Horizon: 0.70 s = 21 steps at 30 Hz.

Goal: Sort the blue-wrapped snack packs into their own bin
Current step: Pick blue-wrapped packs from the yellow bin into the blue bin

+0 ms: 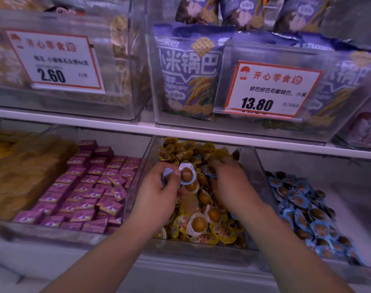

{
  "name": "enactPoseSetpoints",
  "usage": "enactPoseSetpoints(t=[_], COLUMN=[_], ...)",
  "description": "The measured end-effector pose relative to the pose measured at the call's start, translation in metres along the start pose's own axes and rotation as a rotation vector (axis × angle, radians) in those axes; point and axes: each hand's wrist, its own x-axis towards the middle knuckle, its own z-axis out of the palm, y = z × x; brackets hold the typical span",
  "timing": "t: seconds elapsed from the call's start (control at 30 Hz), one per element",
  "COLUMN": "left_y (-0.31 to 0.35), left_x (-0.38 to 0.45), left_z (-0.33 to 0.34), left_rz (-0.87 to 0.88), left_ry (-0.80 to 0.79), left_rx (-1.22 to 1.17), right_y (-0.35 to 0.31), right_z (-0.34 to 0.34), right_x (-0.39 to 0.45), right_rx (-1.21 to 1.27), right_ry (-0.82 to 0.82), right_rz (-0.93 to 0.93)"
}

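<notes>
Blue-wrapped packs (pixel 187 173) pinched in left hand (pixel 162 190) over yellow-pack bin (pixel 263 187) | right hand (pixel 227 182) fingers curled round another (pixel 208 171) | blue bin (pixel 349 240) lies rightward, right hand nearer

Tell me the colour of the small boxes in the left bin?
Purple-pink, with white markings: small boxes, head view.

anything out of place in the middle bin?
Yes. Blue-wrapped packs sit mixed into the yellow-wrapped egg packs in the middle bin. The left hand holds blue-wrapped packs and the right hand pinches another. The blue bin is immediately right.
</notes>
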Motion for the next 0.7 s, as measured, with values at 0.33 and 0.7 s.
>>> enactPoseSetpoints(t=[0.33, 0.7], left_y=[0.006, 0.013], left_x=[-0.008, -0.015], left_z=[0.007, 0.019], left_rz=[0.140, 0.350], left_ry=[0.029, 0.114], left_rx=[0.109, 0.279], right_y=[-0.020, -0.017], right_z=[-0.022, -0.042], right_x=[-0.041, -0.054], right_rx=[0.823, 1.641], right_ry=[0.136, -0.050], right_rz=[0.216, 0.681])
